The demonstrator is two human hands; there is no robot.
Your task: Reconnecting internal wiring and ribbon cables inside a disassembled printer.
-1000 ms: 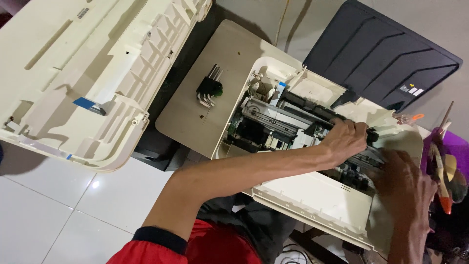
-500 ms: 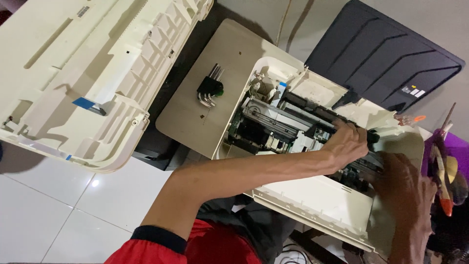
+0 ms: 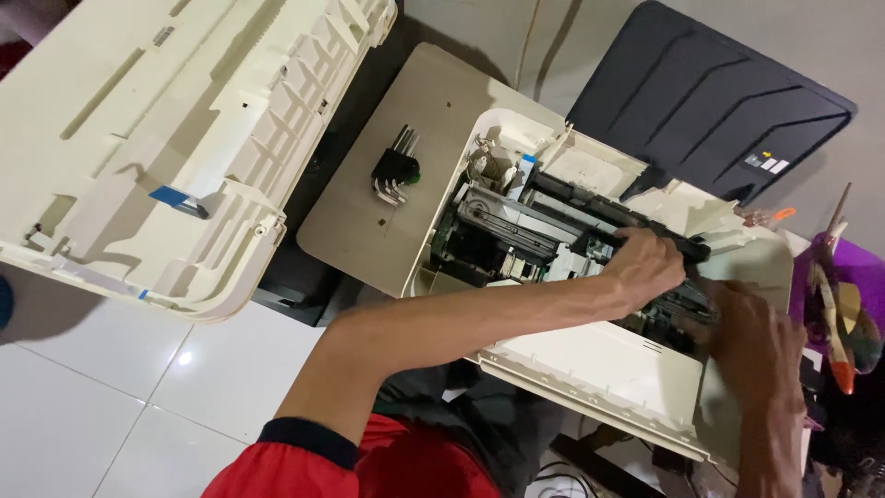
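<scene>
An opened cream printer lies with its mechanism bare. My left hand reaches across it from the lower left, its fingers curled over a long black bar near the printer's far side. My right hand comes up from the lower right, back toward me. Its fingertips are down in the mechanism just right of the left hand, and what they touch is hidden.
The printer's removed cream cover lies upside down at the left. A set of hex keys rests on a beige board. A dark lid lies at the upper right, a purple container with tools at the right edge, and the floor is white tile.
Both hands stay at the same spot in the mechanism. The left hand has shifted only slightly along the black bar.
</scene>
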